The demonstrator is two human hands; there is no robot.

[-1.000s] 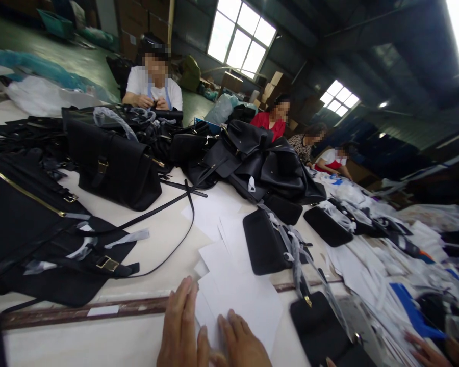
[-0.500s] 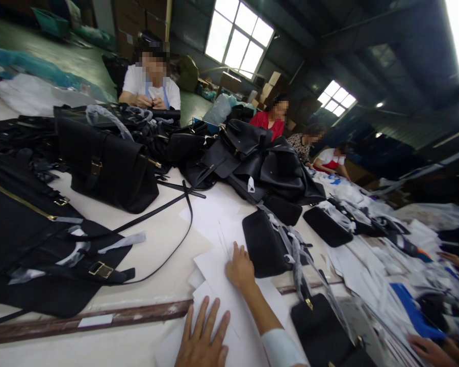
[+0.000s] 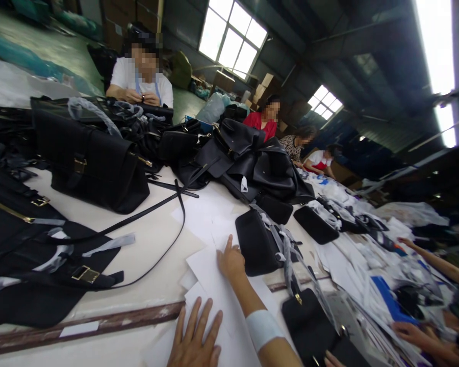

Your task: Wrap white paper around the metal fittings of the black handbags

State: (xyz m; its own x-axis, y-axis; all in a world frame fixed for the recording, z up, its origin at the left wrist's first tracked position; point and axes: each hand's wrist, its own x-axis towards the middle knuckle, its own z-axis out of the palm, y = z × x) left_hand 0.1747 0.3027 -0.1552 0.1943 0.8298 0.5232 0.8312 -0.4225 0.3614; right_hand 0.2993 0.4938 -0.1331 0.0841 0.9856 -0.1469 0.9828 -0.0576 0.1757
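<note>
The person's left hand [image 3: 197,334] lies flat, fingers spread, on overlapping thin white paper sheets [image 3: 201,261] across the cream-coloured table [image 3: 149,255]. The right hand [image 3: 231,260] rests farther up the sheets, index finger extended, beside a black rounded-corner bag [image 3: 252,242]; whether it pinches paper cannot be told.

A bag workshop in a large factory hall. Black bags [image 3: 273,171] in several shapes lie heaped on a long table [image 3: 153,239], some with their handles [image 3: 97,113] wrapped, amid loose paper [image 3: 204,260] and crumpled plastic [image 3: 409,214]. Several people [image 3: 147,87] work along it, one with blue apron straps [image 3: 137,84] over a white shirt [image 3: 118,76]. Beyond them are boxes [image 3: 224,81] and a green floor [image 3: 185,102]; above, gridded windows [image 3: 233,38] set in dark walls [image 3: 179,30], a high roof [image 3: 352,35], and a bright strip light [image 3: 436,56] at the right
</note>
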